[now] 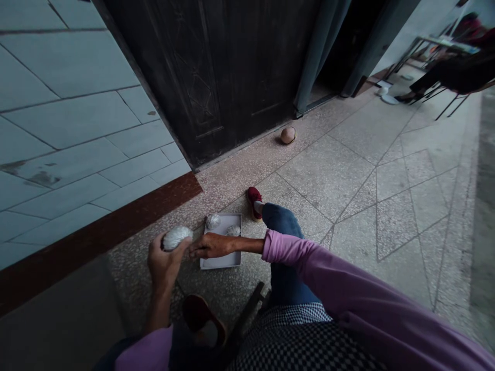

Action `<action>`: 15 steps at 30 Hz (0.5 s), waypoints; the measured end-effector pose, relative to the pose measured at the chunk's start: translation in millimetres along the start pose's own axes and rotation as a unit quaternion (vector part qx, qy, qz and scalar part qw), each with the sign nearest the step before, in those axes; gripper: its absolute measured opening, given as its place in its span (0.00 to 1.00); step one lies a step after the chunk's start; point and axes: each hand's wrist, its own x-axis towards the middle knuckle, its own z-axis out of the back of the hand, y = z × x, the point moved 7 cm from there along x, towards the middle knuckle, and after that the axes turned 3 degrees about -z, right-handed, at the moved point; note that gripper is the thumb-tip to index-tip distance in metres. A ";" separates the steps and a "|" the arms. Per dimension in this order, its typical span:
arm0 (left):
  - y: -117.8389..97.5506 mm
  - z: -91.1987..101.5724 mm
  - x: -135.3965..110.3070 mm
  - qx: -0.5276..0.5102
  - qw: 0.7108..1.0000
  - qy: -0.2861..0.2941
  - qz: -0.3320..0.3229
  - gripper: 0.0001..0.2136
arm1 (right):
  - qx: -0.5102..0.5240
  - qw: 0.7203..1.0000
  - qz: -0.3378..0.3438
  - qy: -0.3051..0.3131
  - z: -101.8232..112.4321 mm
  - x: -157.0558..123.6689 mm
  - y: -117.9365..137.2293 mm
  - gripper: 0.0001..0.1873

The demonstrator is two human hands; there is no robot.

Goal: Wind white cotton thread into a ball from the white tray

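The left hand (166, 260) is clamped on a white ball (177, 238) at lower left of the frame, the empty right hand (212, 246) just beside it over a white box lid (220, 264) — a loosened grip could drop the ball — and it might roll away across the speckled floor (154, 288).

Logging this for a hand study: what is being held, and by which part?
The left hand holds a white ball, cupped from beneath at its near end; the right hand, reaching beside it, holds nothing.
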 end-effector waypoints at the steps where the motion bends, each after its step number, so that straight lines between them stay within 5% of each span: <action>1: -3.0 -1.4 0.8 0.018 1.000 0.004 -0.012 0.27 | 0.016 1.000 0.004 0.011 1.7 0.1 -0.3 0.17; 9: 6.1 -20.9 -10.2 -0.095 0.979 0.168 0.063 0.27 | 0.066 0.995 -0.002 -0.081 51.6 -1.9 -3.6 0.21; 15: -2.5 -38.0 -33.3 -0.215 0.945 0.212 0.125 0.35 | 0.067 0.991 -0.006 -0.115 57.9 -5.1 -4.6 0.23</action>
